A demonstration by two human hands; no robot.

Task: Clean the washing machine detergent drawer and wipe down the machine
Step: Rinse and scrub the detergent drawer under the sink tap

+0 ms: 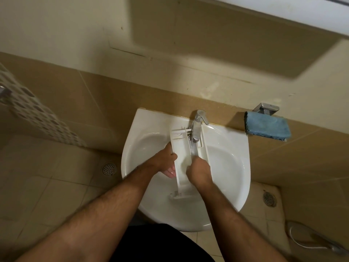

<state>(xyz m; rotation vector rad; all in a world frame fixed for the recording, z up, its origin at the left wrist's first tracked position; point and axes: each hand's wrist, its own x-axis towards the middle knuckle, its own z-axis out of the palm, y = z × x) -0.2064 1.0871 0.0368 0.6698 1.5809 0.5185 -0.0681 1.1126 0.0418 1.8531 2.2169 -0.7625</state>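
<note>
A long white detergent drawer [181, 146] lies lengthwise in the white sink [234, 167], its far end under the chrome tap [197, 125]. Water runs from the tap into the drawer. My left hand [166, 159] grips the drawer's left wall, thumb over the rim and fingers underneath. My right hand [199, 172] is curled inside the drawer's right compartment, pressed against its inner surface just below the water stream. I cannot see whether it holds anything.
A folded blue cloth [267, 126] hangs on a metal wall holder [265, 108] right of the sink. Floor drains sit at left [109, 168] and right [269, 199]. A hose [309, 241] lies on the tiled floor at lower right.
</note>
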